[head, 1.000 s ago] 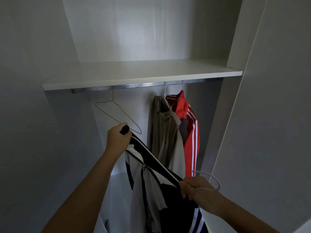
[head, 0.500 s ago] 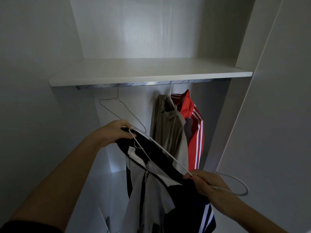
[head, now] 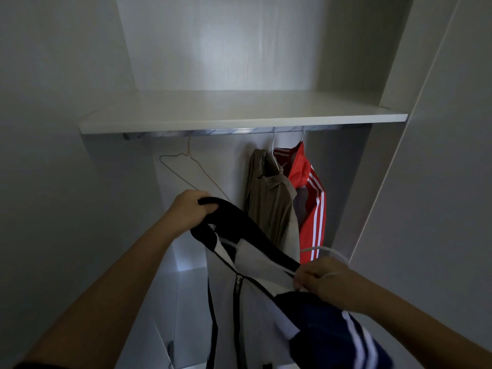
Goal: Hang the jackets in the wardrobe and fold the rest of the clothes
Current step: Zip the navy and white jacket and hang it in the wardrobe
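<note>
I hold a dark navy and white zip jacket [head: 247,296] in front of the open wardrobe. My left hand [head: 190,209] grips its dark collar edge at the upper left. My right hand [head: 323,282] grips the jacket's other shoulder together with a white wire hanger [head: 328,253], whose hook curls out above my fingers. Part of the hanger's wire runs inside the jacket. On the metal rail [head: 226,132] hang a beige jacket [head: 271,203] and a red jacket with white stripes [head: 310,206], both to the right.
An empty wire hanger [head: 190,171] hangs from the rail at the left, just behind my left hand. A white shelf [head: 239,113] sits above the rail. The wardrobe side walls close in at left and right [head: 415,182].
The hanger has slid into the jacket and its wire no longer lies across the collar. My right hand has drawn in toward the jacket, and my left hand grips the collar more tightly.
</note>
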Tool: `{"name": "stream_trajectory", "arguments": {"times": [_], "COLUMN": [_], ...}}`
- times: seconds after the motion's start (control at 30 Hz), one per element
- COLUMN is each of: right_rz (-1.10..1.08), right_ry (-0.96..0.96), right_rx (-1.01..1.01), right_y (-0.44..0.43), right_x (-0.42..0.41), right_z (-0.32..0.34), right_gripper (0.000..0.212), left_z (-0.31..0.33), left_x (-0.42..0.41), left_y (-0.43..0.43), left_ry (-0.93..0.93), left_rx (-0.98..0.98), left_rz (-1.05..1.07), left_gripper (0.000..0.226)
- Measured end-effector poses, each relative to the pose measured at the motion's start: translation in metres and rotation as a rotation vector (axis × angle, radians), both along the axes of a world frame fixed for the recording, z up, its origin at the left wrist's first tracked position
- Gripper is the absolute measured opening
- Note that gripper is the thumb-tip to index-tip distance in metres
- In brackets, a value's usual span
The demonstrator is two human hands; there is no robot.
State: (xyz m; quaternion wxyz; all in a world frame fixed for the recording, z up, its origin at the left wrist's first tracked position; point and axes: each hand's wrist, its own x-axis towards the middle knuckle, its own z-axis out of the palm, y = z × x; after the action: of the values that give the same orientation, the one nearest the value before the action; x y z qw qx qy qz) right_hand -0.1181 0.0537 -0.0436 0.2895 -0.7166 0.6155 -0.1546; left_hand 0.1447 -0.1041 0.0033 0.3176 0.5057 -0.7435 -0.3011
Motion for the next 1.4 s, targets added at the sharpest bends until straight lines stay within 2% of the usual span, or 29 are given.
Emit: {"name": "stream_trajectory", "arguments": {"times": [0.07, 0.1, 0.17, 0.23, 0.3, 0.47, 0.57, 0.67, 0.73, 0.77, 0.87, 0.93, 1.0, 1.03, 1.1, 1.17, 1.2, 1.27, 1.37, 1.4], "right_rz": [0.058, 0.067, 0.059, -0.031, -0.110, -0.151, -0.082, -0.044, -0.042, -0.064, -0.161, -0.195, -0.182, -0.176, -0.185, -0.203, -0.220, -0.247, -0.270, -0.277], "right_ry": [0.151, 0.198, 0.204, 0.101, -0.051, -0.253, -0.224, -0.144, -0.120, -0.142, -0.181, -0.206, -0.209, -0.208, -0.206, -0.215, -0.224, -0.230, -0.298, -0.311], "right_rx": [0.106, 0.106, 0.038, -0.017, -0.059, -0.078, -0.072, -0.067, -0.047, -0.042, -0.013, 0.059, 0.131, 0.149, 0.166, 0.183, 0.192, 0.193, 0.146, 0.119], "right_y": [-0.008, -0.013, -0.025, -0.038, -0.049, -0.061, -0.065, -0.075, -0.082, -0.087, -0.105, -0.119, -0.135, -0.144, -0.163, -0.184, -0.193, -0.208, -0.225, -0.230], "right_x": [0.006, 0.008, 0.006, 0.000, -0.009, -0.019, -0.020, -0.020, -0.025, -0.029, -0.042, -0.050, -0.059, -0.064, -0.071, -0.075, -0.075, -0.074, -0.070, -0.066], "right_z": [-0.010, -0.012, -0.004, 0.017, 0.039, 0.064, 0.070, 0.070, 0.068, 0.066, 0.052, 0.041, 0.033, 0.031, 0.026, 0.022, 0.021, 0.023, 0.030, 0.031], "right_gripper": [0.027, 0.027, 0.029, 0.029, 0.029, 0.027, 0.024, 0.026, 0.026, 0.025, 0.023, 0.022, 0.021, 0.021, 0.021, 0.021, 0.022, 0.022, 0.018, 0.020], "left_z": [0.009, 0.013, 0.022, 0.024, 0.018, 0.004, 0.004, 0.001, -0.003, -0.008, -0.030, -0.048, -0.064, -0.070, -0.079, -0.083, -0.085, -0.085, -0.083, -0.080], "left_x": [-0.019, -0.027, -0.037, -0.036, -0.032, -0.029, -0.034, -0.034, -0.031, -0.031, -0.038, -0.047, -0.054, -0.057, -0.063, -0.070, -0.070, -0.064, -0.047, -0.041], "left_y": [0.009, 0.012, 0.012, 0.009, 0.008, 0.015, 0.016, 0.011, 0.000, -0.009, -0.046, -0.073, -0.106, -0.123, -0.155, -0.183, -0.193, -0.205, -0.217, -0.220], "left_ry": [-0.026, -0.028, -0.007, 0.021, 0.073, 0.150, 0.265, 0.267, 0.174, 0.119, 0.009, -0.106, -0.250, -0.339, -0.592, -0.952, -1.133, -1.377, -1.447, -1.467], "left_rx": [-0.161, -0.226, -0.236, -0.112, 0.106, 0.507, 0.547, 0.528, 0.502, 0.404, -0.027, -0.158, -0.199, -0.235, -0.299, -0.334, -0.356, -0.425, -0.708, -0.738], "left_rz": [-0.071, -0.097, -0.092, -0.063, -0.050, -0.062, -0.144, -0.335, -0.422, -0.380, -0.084, 0.005, 0.058, 0.077, 0.042, -0.031, -0.060, -0.090, -0.124, -0.147], "left_gripper": [0.013, 0.013, 0.014, 0.017, 0.021, 0.018, 0.023, 0.022, 0.024, 0.027, 0.030, 0.023, 0.015, 0.019, 0.047, 0.067, 0.067, 0.051, 0.024, 0.020]}}
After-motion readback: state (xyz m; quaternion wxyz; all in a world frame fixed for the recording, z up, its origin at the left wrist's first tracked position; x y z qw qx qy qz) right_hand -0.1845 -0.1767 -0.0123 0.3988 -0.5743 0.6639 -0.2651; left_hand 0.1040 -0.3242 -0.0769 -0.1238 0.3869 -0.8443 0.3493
